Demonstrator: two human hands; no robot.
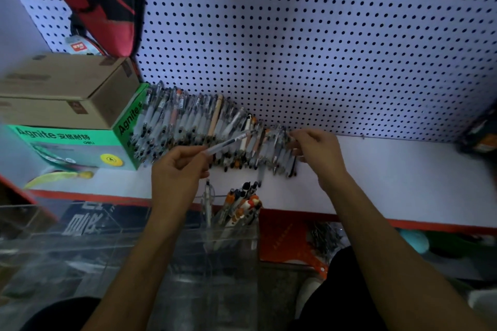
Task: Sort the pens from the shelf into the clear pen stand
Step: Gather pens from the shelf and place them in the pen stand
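Head view shows the left hand (178,166) pinched closed around one end of a clear pen (228,142), whose long axis slants up and to the right, its far end lying over the pile of pens (204,126) on the white shelf (376,169). Both forearms reach forward from the bottom of the frame, and the right hand (316,150) rests with its fingers curled onto the right end of the pile, though whether it grips a pen there I cannot tell. Just below the shelf edge, between the arms, the clear pen stand (231,239) holds several pens upright.
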